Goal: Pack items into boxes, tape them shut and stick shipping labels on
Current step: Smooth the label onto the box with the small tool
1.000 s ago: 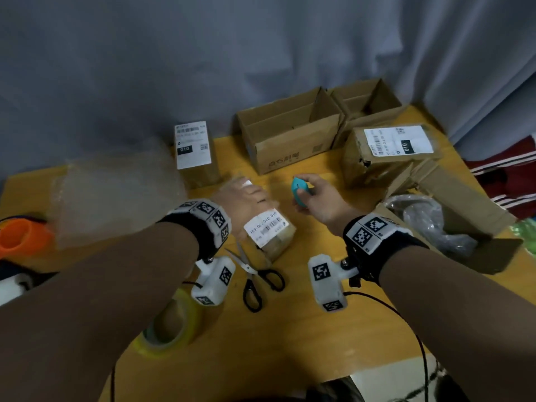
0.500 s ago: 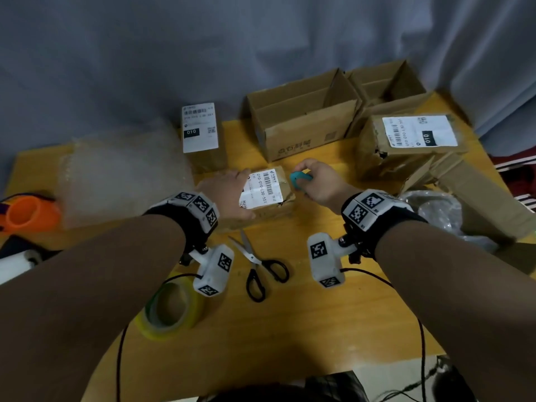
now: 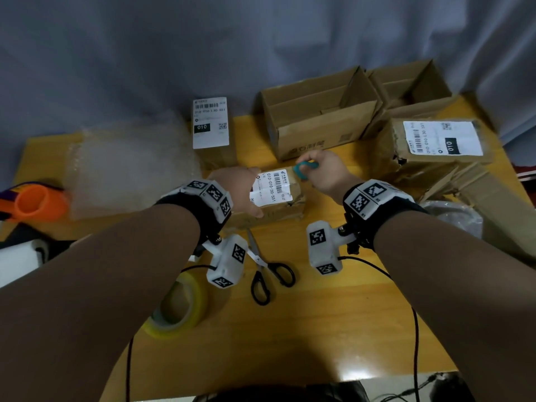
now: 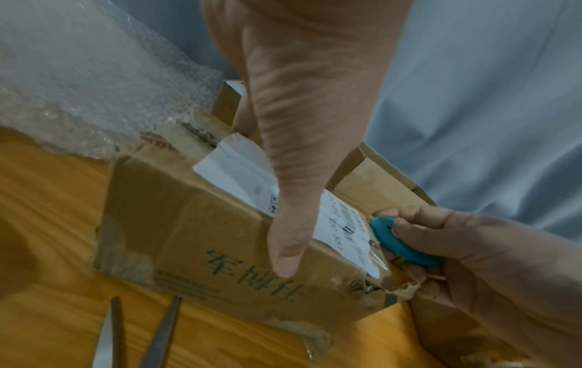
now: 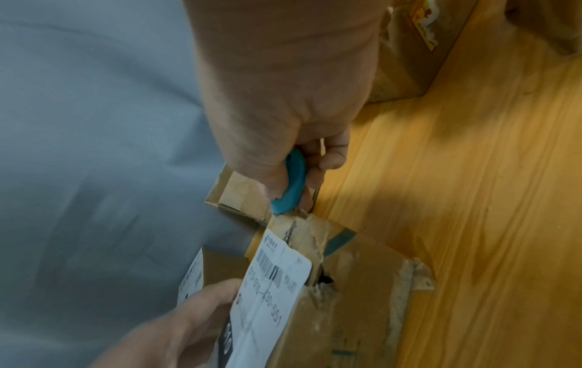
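A small worn cardboard box [image 3: 285, 206] with a white shipping label [image 3: 272, 188] lies mid-table. My left hand [image 3: 237, 190] holds its left end, thumb [image 4: 285, 249] down the near side, fingers over the top. My right hand [image 3: 322, 174] pinches a small teal cutter [image 3: 301, 171] at the box's far right top corner. In the left wrist view the teal cutter [image 4: 403, 242] touches the label [image 4: 343, 219] edge. In the right wrist view the cutter [image 5: 291, 184] tip meets the taped seam of the box [image 5: 343, 293].
Black-handled scissors [image 3: 269, 271] and a yellow tape roll [image 3: 177, 306] lie near me. Bubble wrap [image 3: 127, 166] is at the left, an orange tape dispenser [image 3: 34, 201] beyond it. A labelled box [image 3: 211, 132], open cartons [image 3: 319, 117] and another labelled box [image 3: 435, 146] line the back and right.
The small box was turned from a slant to lie square, label up. My right hand brought the teal cutter from above the table to the box's far right corner.
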`<action>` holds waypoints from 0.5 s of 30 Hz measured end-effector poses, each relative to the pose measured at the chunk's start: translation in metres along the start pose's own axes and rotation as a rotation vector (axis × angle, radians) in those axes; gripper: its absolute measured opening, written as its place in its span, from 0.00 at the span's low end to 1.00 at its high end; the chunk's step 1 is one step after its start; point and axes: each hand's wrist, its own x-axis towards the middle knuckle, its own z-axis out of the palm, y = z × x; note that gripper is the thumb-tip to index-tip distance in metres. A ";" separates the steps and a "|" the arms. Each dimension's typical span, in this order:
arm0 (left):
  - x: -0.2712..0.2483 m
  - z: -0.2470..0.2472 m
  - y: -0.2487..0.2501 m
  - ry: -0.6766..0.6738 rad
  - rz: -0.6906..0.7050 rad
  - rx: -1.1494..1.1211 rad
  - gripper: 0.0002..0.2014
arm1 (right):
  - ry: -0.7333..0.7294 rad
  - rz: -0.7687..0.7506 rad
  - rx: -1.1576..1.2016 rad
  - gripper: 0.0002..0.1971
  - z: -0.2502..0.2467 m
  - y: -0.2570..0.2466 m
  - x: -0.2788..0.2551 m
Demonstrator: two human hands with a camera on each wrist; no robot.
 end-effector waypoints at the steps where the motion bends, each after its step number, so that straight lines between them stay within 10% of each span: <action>1: 0.000 0.001 0.001 -0.003 -0.001 0.004 0.54 | -0.008 0.002 -0.010 0.06 0.001 0.000 0.000; 15: -0.004 0.006 0.005 -0.086 -0.018 0.009 0.60 | 0.087 -0.058 -0.150 0.10 0.005 0.005 -0.013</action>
